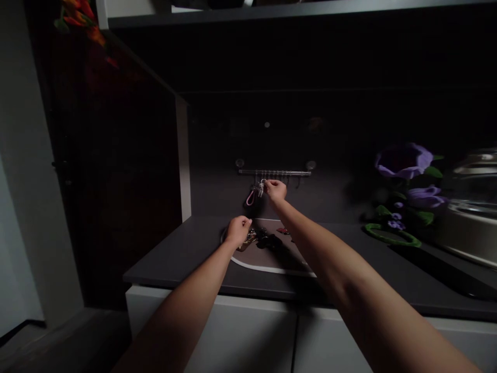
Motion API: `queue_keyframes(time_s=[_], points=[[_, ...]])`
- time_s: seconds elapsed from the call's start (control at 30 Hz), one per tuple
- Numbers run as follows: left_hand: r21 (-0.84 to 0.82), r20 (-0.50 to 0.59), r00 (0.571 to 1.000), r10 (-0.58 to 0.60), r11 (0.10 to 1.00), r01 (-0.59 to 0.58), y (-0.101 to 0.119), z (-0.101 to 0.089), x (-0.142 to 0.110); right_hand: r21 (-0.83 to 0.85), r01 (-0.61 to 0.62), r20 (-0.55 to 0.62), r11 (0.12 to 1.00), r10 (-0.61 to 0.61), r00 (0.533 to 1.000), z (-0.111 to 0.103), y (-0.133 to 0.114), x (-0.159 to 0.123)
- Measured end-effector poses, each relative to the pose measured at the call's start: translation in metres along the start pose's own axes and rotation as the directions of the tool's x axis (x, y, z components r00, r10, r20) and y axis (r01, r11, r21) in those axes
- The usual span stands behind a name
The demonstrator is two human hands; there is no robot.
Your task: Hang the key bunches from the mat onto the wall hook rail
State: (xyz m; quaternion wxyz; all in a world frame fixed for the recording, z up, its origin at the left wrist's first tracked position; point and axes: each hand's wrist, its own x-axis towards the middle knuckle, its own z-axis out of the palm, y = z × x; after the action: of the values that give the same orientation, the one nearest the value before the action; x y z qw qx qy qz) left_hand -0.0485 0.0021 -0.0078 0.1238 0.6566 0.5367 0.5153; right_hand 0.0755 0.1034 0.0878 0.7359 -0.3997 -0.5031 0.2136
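My right hand [276, 190] pinches a ring with a small bunch of keys [261, 189], held up just below the clear hook rail [275, 173] on the dark back panel. A pink strap loop [250, 198] hangs beside those keys, to their left; what it is fastened to is unclear. Lower down, my left hand [237, 229] is closed, thumb against fingers, over the left side of a brown mat [256, 262] with a pale edge. Any item inside it is hidden. Dark and metallic small items [264, 237] lie on the mat beside that hand, too dim to name fully.
Purple crocheted flowers [406, 161] with a green ring base stand on the counter [174, 254] at right, near a large pale container with a clear lid [476, 207]. A shelf [272, 14] overhangs the counter. Orange flowers [79, 18] hang at upper left.
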Motion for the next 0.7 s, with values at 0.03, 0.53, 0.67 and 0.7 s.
queue_keyframes(time_s=[0.03,0.53,0.67,0.7], points=[[0.005,-0.001,1.000,-0.001,1.000,0.001,0.000,0.000,0.000,-0.029,-0.017,-0.022,0.999,0.016,1.000,0.003,0.000,0.001],[0.046,0.011,1.000,-0.013,0.999,0.012,0.000,-0.002,0.000,-0.166,-0.067,-0.152,0.984,0.041,0.987,0.020,0.007,0.013],[0.037,0.013,0.999,-0.036,0.999,0.036,0.002,-0.003,0.000,-0.170,-0.068,-0.145,0.983,0.043,0.989,0.021,0.010,0.012],[0.030,0.013,0.999,-0.039,0.999,0.039,0.002,-0.003,0.000,-0.171,-0.066,-0.143,0.983,0.041,0.989,0.021,0.010,0.012]])
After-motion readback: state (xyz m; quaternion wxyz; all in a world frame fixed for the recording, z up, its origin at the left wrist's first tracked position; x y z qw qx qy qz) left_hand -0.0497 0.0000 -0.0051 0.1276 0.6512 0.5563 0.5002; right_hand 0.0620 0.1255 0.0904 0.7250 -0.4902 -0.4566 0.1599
